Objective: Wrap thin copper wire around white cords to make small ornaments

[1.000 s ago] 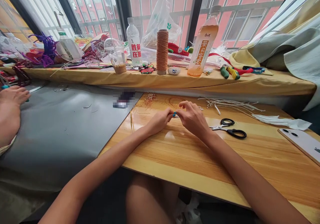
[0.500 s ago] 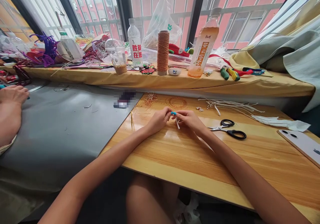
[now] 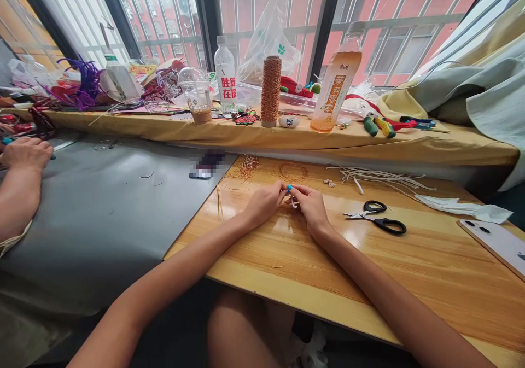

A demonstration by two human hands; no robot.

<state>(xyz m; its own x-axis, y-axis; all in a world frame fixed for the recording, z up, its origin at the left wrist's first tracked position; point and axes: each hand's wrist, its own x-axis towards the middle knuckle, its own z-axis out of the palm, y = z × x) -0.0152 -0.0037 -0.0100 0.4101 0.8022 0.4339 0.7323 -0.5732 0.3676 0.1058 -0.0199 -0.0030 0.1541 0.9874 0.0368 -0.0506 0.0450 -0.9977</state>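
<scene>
My left hand [image 3: 266, 205] and my right hand [image 3: 314, 206] meet fingertip to fingertip above the wooden board [image 3: 254, 264]. Both are closed in a pinch on a short white cord [image 3: 293, 204], whose end hangs below the right fingers. The rest of the cord is hidden by the fingers. Bright blue shows at the fingertips, like painted nails. To the right of my right hand lie black-handled scissors [image 3: 391, 226], blades parted. Beyond the hands are a coil of thin orange thread [image 3: 292, 171] and a small tangle of thread scraps [image 3: 248, 167].
White cords [image 3: 381, 177] and a white cloth [image 3: 471, 209] lie at the board's right, near a phone [image 3: 496, 242]. On the ledge stand a brown thread spool [image 3: 271, 92], a tea bottle [image 3: 338, 83] and a cup [image 3: 200, 105]. Another person's hand [image 3: 28, 155] is at far left.
My hands stay pinched together and have turned slightly. The white cord's end now shows shorter below my right fingers. The whole view has shifted a little.
</scene>
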